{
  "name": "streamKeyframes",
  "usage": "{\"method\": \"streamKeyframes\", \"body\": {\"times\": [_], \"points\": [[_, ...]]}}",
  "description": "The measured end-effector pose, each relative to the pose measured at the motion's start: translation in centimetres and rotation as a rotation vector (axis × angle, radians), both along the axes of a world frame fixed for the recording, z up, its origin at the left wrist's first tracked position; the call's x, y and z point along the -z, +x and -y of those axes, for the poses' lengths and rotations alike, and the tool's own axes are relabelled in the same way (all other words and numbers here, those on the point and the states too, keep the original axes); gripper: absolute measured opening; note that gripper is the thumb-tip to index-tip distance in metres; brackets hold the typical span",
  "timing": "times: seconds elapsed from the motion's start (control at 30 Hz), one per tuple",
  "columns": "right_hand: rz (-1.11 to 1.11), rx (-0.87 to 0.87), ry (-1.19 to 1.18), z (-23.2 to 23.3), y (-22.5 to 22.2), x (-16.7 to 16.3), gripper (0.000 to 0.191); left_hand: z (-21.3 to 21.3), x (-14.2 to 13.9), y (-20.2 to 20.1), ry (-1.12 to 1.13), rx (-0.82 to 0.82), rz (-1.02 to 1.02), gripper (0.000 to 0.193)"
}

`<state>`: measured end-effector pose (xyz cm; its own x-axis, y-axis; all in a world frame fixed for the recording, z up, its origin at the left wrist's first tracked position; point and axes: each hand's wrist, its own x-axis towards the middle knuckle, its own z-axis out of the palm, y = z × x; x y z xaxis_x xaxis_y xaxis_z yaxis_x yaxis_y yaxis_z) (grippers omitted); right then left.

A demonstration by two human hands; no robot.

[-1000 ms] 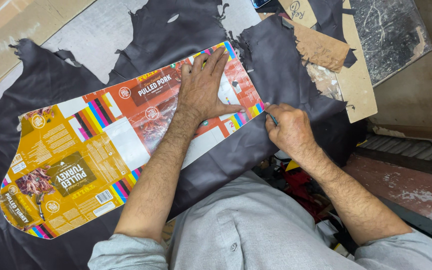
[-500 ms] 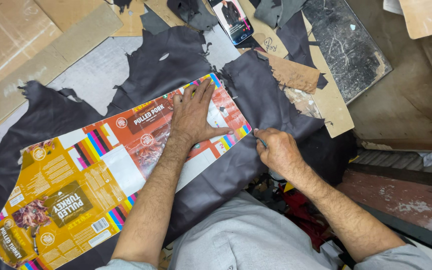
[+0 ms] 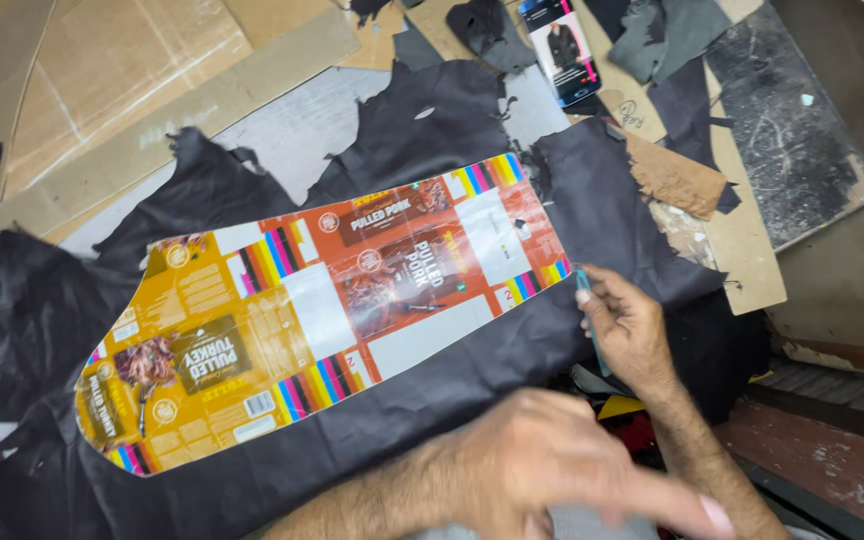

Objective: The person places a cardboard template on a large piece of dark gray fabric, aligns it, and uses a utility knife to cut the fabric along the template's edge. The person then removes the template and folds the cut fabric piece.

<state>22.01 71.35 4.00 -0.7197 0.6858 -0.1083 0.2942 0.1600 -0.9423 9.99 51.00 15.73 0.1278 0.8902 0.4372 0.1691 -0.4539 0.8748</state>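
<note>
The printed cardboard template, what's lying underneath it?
The printed cardboard template lies on a black leather hide, which spreads past its edges. What the hide rests on beneath the template is covered.

Left hand (image 3: 562, 470) blurred, close to the lens; fingertips run off the bottom edge, grip unreadable. Right hand (image 3: 624, 325) covers most of a thin teal tool (image 3: 586, 300); its tip and kind not clear. Black leather (image 3: 432, 130) cut off at left and bottom edges. Phone (image 3: 562, 45) clipped by the top edge.

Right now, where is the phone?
The phone lies at the top of the head view, right of centre, on cardboard among black leather scraps.
</note>
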Motion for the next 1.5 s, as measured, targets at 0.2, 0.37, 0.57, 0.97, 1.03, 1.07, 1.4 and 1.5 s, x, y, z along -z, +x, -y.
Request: {"method": "streamKeyframes", "body": {"times": [0.2, 0.37, 0.57, 0.97, 1.03, 1.07, 1.4, 1.5], "points": [[0.059, -0.272, 0.135, 8.1, -4.2, -0.6, 0.032, 5.1, -0.7, 3.0, 0.14, 0.062, 0.269, 0.021], [0.067, -0.412, 0.075, 13.7, -6.6, -1.6, 0.033, 11.4, 0.6, 3.1, 0.181, -0.137, 0.295, 0.025], [0.107, -0.51, 0.124, 20.8, -9.2, -2.3, 0.031, 21.9, -1.3, -1.0, 0.2, -0.368, 0.097, 0.013], [0.027, -0.709, 0.332, 41.4, -14.7, -1.3, 0.025, 51.7, 5.4, -19.1, -0.333, -1.404, -0.335, 0.03], [0.002, -0.707, 0.315, 45.3, -16.0, -1.2, 0.025, 54.4, 8.2, -22.1, -0.329, -1.327, -0.484, 0.031], [0.005, -0.723, 0.339, 47.1, -16.4, -1.2, 0.026, 55.6, 9.4, -22.9, -0.334, -1.285, -0.55, 0.031], [-0.1, -0.771, 0.608, 57.2, -20.8, 0.0, 0.028, 57.0, 14.5, -25.3, -0.432, -1.074, -0.579, 0.056], [-0.124, -0.759, 0.655, 57.8, -21.6, 0.8, 0.028, 57.0, 15.0, -25.6, -0.415, -1.083, -0.632, 0.064]]}}
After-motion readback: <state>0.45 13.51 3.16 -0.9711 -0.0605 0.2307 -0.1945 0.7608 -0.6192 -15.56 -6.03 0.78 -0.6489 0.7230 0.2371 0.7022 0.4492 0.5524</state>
